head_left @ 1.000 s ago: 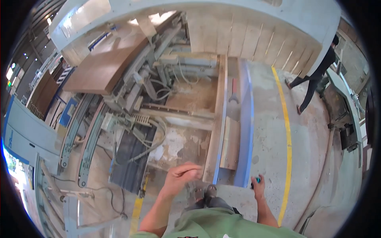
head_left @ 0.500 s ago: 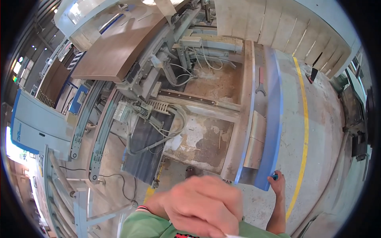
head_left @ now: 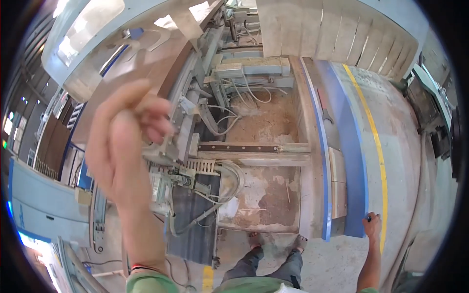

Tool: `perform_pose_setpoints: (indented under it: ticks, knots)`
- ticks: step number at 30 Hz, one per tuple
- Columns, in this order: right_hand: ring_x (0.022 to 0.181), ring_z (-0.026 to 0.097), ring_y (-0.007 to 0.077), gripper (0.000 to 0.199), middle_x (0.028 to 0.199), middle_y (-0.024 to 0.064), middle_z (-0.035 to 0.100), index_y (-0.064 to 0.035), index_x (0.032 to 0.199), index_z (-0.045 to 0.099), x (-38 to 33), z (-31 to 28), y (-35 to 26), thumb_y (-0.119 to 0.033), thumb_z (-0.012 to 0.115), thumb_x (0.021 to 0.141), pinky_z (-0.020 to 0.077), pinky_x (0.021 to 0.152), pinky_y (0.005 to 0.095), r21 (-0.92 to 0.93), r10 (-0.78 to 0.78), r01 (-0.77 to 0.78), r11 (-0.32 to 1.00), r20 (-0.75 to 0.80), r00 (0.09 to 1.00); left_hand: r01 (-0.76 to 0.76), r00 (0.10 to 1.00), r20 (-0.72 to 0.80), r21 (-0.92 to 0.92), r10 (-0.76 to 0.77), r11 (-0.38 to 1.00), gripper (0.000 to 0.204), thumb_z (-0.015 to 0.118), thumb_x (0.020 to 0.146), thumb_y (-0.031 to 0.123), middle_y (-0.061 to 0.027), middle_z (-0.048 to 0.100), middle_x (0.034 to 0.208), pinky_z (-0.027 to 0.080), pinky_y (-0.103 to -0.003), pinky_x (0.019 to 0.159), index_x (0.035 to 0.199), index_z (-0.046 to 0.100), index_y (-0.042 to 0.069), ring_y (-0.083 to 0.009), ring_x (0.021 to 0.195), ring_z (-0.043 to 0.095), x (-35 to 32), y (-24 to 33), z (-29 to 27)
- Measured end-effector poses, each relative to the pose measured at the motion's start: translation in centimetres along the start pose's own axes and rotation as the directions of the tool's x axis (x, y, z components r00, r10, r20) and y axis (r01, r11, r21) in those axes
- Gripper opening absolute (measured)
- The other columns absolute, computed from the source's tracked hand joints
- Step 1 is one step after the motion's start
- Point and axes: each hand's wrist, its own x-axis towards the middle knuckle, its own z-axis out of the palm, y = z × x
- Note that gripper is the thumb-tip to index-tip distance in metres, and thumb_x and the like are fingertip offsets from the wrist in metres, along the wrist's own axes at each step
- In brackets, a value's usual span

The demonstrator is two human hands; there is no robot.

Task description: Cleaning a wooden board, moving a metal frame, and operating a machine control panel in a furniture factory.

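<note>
My left hand [head_left: 124, 146] is raised close to the camera, fingers curled loosely inward with nothing visible in them. It hides part of the grey woodworking machine [head_left: 205, 141] behind it. My right hand [head_left: 373, 229] hangs low at the right, closed around a small blue-and-dark object [head_left: 369, 218]. It is right beside the near corner of a long blue panel [head_left: 349, 146] that lies along the machine's side. What the small object is cannot be made out.
Cables and hoses [head_left: 229, 176] run across the machine and a dusty pit floor [head_left: 259, 122]. A yellow line [head_left: 378, 161] runs along the concrete floor on the right. Brown boards [head_left: 53, 146] stand at the far left. My feet [head_left: 273, 244] are near the machine's front edge.
My left hand has risen from waist height up toward the camera and moved left. My right hand has stayed low by the blue panel's corner. The view has tilted.
</note>
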Motion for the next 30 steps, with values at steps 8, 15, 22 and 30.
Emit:
perform_pose_setpoints:
  ticks: [8, 15, 22, 30]
  knots:
    - [0.077, 0.057, 0.0387, 0.025, 0.086, 0.0202, 0.054, -0.0039, 0.085, 0.059, 1.1, 1.3, -1.4, -0.013, 0.071, 0.065, 0.0454, 0.068, 0.0459, 0.054, -0.008, 0.010, 0.998, -0.030, 1.000, 0.107, 0.930, 0.131, 0.798, -0.344, 0.594, 0.034, 0.052, 0.091, 0.025, -0.0193, 0.061, 0.103, 0.045, -0.038, 0.085, 0.113, 0.057, 0.000, -0.0347, 0.094, 0.059, 3.8, -21.5, -18.6]
    - [0.078, 0.057, 0.0383, 0.026, 0.088, 0.0208, 0.056, -0.0023, 0.085, 0.061, 0.5, 0.5, -2.1, -0.012, 0.071, 0.064, 0.0454, 0.067, 0.0438, 0.054, 0.104, -0.102, 0.993, -0.039, 0.994, 0.054, 0.882, 0.176, 0.883, -0.436, 0.466, 0.043, 0.045, 0.094, 0.032, -0.0185, 0.051, 0.124, 0.033, -0.035, 0.101, 0.122, 0.052, 0.000, -0.0313, 0.119, 0.046, 1.4, -26.3, -17.8]
    - [0.078, 0.056, 0.0377, 0.026, 0.083, 0.0197, 0.052, -0.0009, 0.082, 0.060, 0.5, 0.7, -2.0, -0.014, 0.068, 0.062, 0.0452, 0.068, 0.0439, 0.085, 0.138, -0.132, 0.988, -0.071, 0.988, 0.037, 0.868, 0.200, 0.887, -0.455, 0.459, 0.044, 0.042, 0.095, 0.033, -0.0168, 0.048, 0.126, 0.032, -0.035, 0.102, 0.124, 0.050, 0.000, -0.0305, 0.120, 0.044, 1.8, -25.8, -17.7]
    - [0.080, 0.055, 0.0374, 0.027, 0.086, 0.0193, 0.051, -0.0016, 0.085, 0.060, 0.6, 0.5, -2.4, -0.014, 0.069, 0.063, 0.0440, 0.069, 0.0437, 0.076, 0.162, -0.158, 0.985, -0.054, 0.985, 0.021, 0.852, 0.219, 0.894, -0.476, 0.448, 0.047, 0.039, 0.096, 0.036, -0.0163, 0.047, 0.127, 0.031, -0.035, 0.103, 0.125, 0.048, 0.001, -0.0296, 0.121, 0.043, 1.9, -26.0, -17.6]
